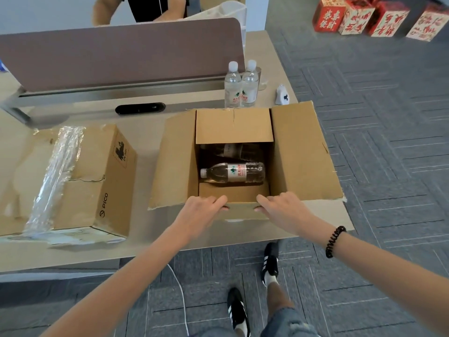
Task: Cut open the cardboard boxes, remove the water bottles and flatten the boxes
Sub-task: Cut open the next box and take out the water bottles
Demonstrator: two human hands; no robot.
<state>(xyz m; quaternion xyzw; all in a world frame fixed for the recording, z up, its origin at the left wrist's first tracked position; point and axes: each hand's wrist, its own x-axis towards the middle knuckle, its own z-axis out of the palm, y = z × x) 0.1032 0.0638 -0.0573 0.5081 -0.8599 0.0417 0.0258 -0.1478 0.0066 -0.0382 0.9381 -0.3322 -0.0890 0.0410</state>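
An open cardboard box (301, 154) stands on the desk with its flaps spread out. Inside it a water bottle (233, 173) lies on its side, and another bottle (230, 150) shows dimly behind it under the far flap. My left hand (202, 210) and my right hand (283, 206) both grip the box's near flap, fingers curled over its edge. Two water bottles (240, 85) stand upright on the desk behind the box. A second box (97, 181), taped shut with clear tape, sits to the left.
A white box cutter (281, 94) lies on the desk (150, 249) right of the standing bottles. A brown partition screen (121, 52) runs along the back, with a person behind it. The desk's right edge is close to the open box. Red gift boxes (379, 18) stand on the floor.
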